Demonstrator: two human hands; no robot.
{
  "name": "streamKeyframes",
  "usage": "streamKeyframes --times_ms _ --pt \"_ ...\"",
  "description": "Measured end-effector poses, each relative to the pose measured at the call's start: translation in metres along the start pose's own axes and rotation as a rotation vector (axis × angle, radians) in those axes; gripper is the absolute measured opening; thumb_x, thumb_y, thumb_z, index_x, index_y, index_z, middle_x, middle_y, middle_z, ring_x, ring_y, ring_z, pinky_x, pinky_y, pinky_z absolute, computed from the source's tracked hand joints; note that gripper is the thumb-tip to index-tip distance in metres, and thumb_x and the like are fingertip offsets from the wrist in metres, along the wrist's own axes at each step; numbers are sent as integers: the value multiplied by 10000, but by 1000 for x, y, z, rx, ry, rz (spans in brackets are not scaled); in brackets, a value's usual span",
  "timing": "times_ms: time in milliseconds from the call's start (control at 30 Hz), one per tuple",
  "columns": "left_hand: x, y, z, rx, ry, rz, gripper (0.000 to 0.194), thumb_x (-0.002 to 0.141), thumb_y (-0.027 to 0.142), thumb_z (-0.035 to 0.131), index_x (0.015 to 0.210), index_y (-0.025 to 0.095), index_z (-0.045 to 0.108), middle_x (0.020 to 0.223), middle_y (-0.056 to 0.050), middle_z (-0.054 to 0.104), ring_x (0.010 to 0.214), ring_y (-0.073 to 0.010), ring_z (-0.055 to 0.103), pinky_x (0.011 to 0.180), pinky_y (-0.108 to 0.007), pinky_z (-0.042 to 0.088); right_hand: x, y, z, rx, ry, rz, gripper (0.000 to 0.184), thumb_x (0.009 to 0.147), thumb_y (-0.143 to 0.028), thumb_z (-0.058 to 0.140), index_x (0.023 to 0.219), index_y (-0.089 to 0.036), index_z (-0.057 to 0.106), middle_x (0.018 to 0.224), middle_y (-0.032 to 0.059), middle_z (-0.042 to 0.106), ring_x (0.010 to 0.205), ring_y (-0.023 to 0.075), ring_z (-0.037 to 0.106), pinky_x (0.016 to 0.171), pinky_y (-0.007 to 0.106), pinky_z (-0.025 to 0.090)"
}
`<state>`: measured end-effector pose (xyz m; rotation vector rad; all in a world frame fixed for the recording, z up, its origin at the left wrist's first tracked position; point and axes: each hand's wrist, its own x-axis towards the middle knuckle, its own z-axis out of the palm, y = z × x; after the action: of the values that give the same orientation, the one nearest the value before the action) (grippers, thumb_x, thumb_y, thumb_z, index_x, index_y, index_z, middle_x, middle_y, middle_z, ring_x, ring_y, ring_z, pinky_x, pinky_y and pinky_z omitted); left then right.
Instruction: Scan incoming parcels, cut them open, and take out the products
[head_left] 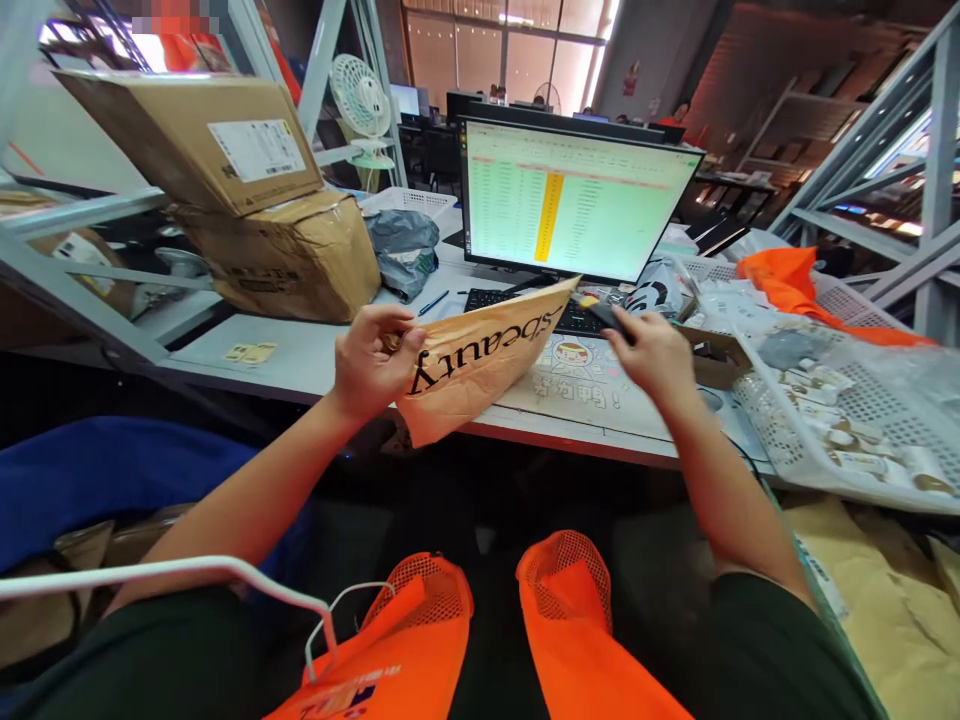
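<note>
My left hand (377, 362) is closed on the left end of a tan mailer envelope (480, 385), which is tilted above the front edge of the desk. Large black lettering runs across the envelope, upside down to me. In my right hand (654, 362) is a small dark tool (604, 314) with a yellowish part near its tip, just off the envelope's far right corner. Its exact kind is too blurred to make out. Behind the envelope lies a black keyboard (487, 299), partly hidden, and a desk mat (574, 385) with a cartoon drawing shows beneath.
A monitor (577, 200) with a spreadsheet stands behind my hands. Two stacked cardboard boxes (300, 255), a grey plastic bag (405, 250) and a pen (433, 302) are at left. A white basket (780, 440) of small packs stands right, above tan envelopes (885, 590).
</note>
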<state>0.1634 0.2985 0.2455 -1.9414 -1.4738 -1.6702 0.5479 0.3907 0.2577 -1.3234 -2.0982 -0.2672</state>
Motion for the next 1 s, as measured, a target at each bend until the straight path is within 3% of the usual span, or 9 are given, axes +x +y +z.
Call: streamKeyframes --times_ms 167,300,400,467,533,600,700,867,1000 --pt "19 -12 -17 112 -187 -82 296 935 432 615 1089 200 718 901 -49 753 736 -174 705 687 -247 550 -22 68 24 -37 -145 236 474 1014 -459 581 1392 -219 738 1136 140 748 1056 307 695 898 386 530" --pt "56 9 -28 508 -467 -56 377 909 311 569 1219 226 766 972 -73 776 884 -264 733 784 -335 543 -53 65 65 -84 -331 409 499 1053 -446 525 1459 -203 684 1205 182 731 1127 329 689 938 412 523" --pt "86 29 -13 733 -747 -67 365 917 388 588 1161 212 794 952 -103 765 896 -305 718 768 -354 515 -55 38 83 -118 -333 477 471 1025 -352 559 1429 -146 687 1366 249 655 1279 384 620 1026 497 501" --pt "103 39 6 710 -945 -61 400 953 504 560 1051 207 809 921 -105 757 844 -283 696 744 -334 486 -47 5 82 -34 -200 318 437 1011 -314 559 1375 -119 702 1449 251 605 1371 377 556 1110 524 461" --pt "114 45 25 599 -1074 -12 477 993 547 481 1016 203 810 940 -107 761 821 -253 675 727 -316 456 -36 -38 74 125 -67 17 437 1032 -342 528 1384 -130 679 1478 216 593 1404 327 530 1173 485 425" --pt "116 48 37 464 -1137 52 523 1020 523 407 1039 184 805 944 -111 761 794 -228 656 722 -307 439 -24 -79 65 235 29 -224 491 1052 -405 511 1457 -146 611 1496 193 583 1431 309 500 1195 468 396" --pt "105 50 42 327 -1145 109 596 1031 526 336 980 153 798 807 -106 721 697 -205 608 693 -305 416 -9 -121 57 220 132 -306 518 1050 -469 542 1458 -151 577 1452 200 605 1412 351 488 1144 516 378" --pt "80 55 37 352 -1066 82 637 1019 538 310 834 149 781 772 -117 710 680 -205 593 639 -314 365 -6 -132 65 129 246 -402 316 1094 -417 528 894 -212 664 911 90 682 1009 270 589 945 430 359" --pt "82 52 34 546 -951 42 651 1039 517 285 918 155 813 853 -134 743 785 -248 653 667 -329 371 -24 -123 64 90 384 -584 337 1101 -284 531 778 -222 605 809 38 641 965 228 569 912 400 306"
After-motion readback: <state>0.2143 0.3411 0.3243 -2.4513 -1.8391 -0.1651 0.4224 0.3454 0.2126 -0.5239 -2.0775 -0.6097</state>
